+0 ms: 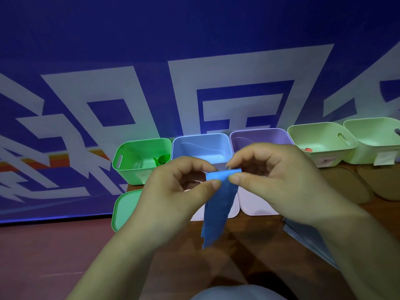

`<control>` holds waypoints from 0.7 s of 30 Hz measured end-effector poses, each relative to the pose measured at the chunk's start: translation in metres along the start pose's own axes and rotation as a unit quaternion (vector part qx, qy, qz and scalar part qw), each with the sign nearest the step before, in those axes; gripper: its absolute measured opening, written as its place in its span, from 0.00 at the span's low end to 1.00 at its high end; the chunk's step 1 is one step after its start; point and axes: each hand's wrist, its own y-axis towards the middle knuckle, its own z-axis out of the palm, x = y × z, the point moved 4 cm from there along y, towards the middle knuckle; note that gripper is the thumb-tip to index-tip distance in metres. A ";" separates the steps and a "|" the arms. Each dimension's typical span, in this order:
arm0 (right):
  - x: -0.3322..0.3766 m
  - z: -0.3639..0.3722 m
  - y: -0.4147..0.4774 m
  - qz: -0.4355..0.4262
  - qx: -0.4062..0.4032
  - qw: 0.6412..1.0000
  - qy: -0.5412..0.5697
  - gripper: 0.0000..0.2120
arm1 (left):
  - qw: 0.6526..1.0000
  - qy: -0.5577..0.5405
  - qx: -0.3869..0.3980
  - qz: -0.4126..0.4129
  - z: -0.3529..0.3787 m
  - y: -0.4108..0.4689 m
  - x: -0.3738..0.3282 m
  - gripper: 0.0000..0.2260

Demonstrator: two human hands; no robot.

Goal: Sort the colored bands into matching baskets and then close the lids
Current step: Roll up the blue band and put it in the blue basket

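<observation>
Both hands are raised in front of the baskets and hide much of them. The left hand and right hand each pinch the top edge of a blue band between thumb and forefinger, and its tail hangs free above the wooden table.

Behind the knuckles, only the upper walls of the blue basket and purple basket show. The green basket on the left holds a rolled green band. A pale green basket holds something red that is too small to identify. The far-right basket is cut off by the frame.

The green lid lies half covered by the left wrist, and a white lid shows between the hands. Bare table lies near the person.
</observation>
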 end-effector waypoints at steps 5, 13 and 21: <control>-0.006 0.002 0.004 0.025 0.005 0.997 0.068 0.11 | 0.998 0.001 0.006 0.060 -0.001 0.003 -0.002 0.10; -0.015 0.006 0.002 0.096 0.007 0.984 0.152 0.08 | 0.973 0.133 0.007 0.188 -0.001 0.003 -0.009 0.08; -0.028 0.010 -0.001 0.158 0.015 0.970 0.182 0.08 | 0.966 0.165 0.021 0.200 0.001 0.004 -0.003 0.07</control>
